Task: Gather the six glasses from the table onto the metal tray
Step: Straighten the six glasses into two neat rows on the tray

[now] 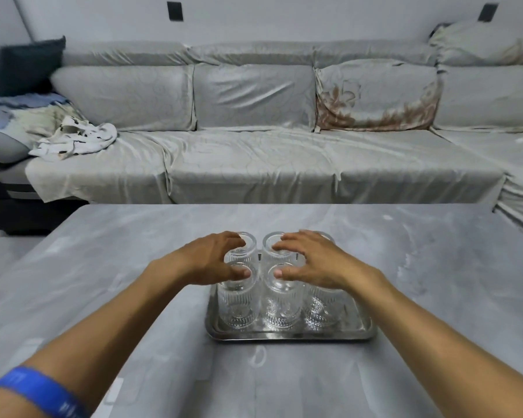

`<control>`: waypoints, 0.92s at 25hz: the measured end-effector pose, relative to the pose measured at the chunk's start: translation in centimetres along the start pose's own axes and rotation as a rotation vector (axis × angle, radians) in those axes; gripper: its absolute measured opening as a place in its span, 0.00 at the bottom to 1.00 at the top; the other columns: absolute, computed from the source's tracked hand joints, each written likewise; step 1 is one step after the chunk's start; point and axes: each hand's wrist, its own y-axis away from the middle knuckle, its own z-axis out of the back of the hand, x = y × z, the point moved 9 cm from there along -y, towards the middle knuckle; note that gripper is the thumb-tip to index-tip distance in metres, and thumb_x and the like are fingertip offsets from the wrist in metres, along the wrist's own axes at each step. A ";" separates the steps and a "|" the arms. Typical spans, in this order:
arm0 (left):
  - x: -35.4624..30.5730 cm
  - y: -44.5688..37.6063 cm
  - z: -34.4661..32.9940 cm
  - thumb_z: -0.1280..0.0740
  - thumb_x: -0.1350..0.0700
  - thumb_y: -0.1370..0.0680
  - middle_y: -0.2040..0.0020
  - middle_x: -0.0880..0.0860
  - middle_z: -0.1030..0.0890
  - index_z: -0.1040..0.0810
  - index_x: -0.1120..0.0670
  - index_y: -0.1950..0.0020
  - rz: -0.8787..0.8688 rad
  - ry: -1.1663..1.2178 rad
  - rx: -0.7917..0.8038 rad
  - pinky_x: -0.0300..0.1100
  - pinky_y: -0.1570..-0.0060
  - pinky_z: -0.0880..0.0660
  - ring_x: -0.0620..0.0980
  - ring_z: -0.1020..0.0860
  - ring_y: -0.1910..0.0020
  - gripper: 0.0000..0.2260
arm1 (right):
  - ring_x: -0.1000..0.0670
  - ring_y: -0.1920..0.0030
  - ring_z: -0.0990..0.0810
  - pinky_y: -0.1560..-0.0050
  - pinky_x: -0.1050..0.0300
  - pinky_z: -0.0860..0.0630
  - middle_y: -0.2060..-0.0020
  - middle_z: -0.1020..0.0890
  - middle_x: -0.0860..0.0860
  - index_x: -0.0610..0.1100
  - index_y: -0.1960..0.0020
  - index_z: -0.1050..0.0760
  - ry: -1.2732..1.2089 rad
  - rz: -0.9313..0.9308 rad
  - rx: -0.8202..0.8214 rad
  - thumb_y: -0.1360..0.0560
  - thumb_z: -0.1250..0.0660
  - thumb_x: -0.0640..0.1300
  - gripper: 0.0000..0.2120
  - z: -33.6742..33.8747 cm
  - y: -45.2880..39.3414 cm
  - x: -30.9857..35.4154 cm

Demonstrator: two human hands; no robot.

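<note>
A blue wristband [40, 390] marks the left forearm; both grips, left hand [212, 260] and right hand [311, 260], hover released over glasses [237, 300] on the metal tray [290, 334] on the counter [103, 267], where brushed rims could topple neighbours.

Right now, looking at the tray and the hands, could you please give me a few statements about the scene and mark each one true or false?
1. The glasses stand on the metal tray. True.
2. The left hand and the right hand are both over the glasses. True.
3. A glass lies tipped over on the bare table beside the tray. False: no glass is on the table outside the tray.
4. The glasses are full of orange juice. False: they look clear and empty.
5. A blue wristband is on the left forearm. True.
6. The tray sits on the sofa. False: it rests on the grey table.
</note>
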 end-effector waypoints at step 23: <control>2.5 3.9 -8.1 0.47 0.36 0.22 0.43 0.48 0.18 0.24 0.51 0.35 0.532 1.476 -0.498 0.44 0.43 0.27 0.47 0.21 0.44 0.26 | 0.50 0.43 0.18 0.40 0.48 0.25 0.44 0.16 0.50 0.49 0.36 0.25 -1.373 -0.488 -0.536 0.22 0.45 0.63 0.24 -4.7 4.7 -9.7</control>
